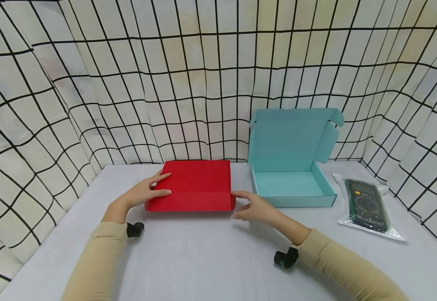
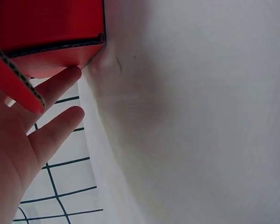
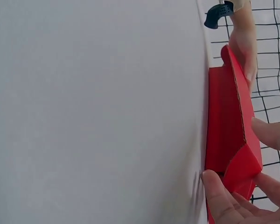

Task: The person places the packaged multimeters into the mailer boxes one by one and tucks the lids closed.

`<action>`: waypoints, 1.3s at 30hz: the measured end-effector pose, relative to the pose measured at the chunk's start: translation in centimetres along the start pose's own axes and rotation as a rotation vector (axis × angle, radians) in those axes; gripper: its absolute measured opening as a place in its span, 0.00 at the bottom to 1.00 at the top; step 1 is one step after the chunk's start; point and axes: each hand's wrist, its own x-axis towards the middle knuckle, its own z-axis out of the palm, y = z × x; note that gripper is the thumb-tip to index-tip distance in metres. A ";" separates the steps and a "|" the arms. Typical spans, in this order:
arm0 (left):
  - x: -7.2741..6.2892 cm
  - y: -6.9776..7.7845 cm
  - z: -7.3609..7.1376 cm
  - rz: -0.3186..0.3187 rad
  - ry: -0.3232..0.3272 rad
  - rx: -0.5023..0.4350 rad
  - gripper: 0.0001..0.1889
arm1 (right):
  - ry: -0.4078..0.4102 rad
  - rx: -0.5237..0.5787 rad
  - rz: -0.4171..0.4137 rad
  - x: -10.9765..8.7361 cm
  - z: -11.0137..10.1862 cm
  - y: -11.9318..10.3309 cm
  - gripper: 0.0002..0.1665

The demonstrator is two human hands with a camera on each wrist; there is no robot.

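Progress: the red box (image 1: 196, 186) lies on the bench (image 1: 188, 259), in front of the person and left of the teal box (image 1: 295, 202). Its lid (image 1: 199, 173) is folded down over the top. The front flap (image 1: 192, 202) stands outside the front wall, angled away from it in the right wrist view, with a side ear (image 3: 244, 163) sticking out at the right corner. Judged on this, closing the red box is mostly done; tucking in the ears and front flap remains. The teal box stands with its lid (image 1: 288, 138) raised; no closing is evident there. The bagged meter (image 1: 367, 205) lies on the bench to the right of the teal box, outside both boxes.

Grips: the left grip (image 1: 137, 194) rests at the left side of the red box, fingers extended and spread, not clasped. The right grip (image 1: 257, 207) is at the right front corner, fingers loosely bent, thumb apart from the index finger; contact with the box is seen, a firm hold is not.

Count: boxes, two (one red, one teal); lids, two, one down and one up; bagged meters, one; grips, two; black wrist units (image 1: 135, 229), two; benches, one
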 end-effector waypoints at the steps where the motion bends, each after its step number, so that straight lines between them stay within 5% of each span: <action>1: 0.0 0.0 0.0 0.002 0.000 -0.001 0.45 | -0.002 0.034 0.014 0.0 0.1 0.0 0.43; 10: 0.0 -0.4 -0.1 0.007 -0.004 -0.012 0.46 | 0.011 0.157 0.098 0.2 0.6 0.1 0.42; 39: 0.0 -0.4 -0.2 0.025 -0.004 -0.039 0.44 | -0.102 0.134 0.122 -0.4 0.8 -0.4 0.48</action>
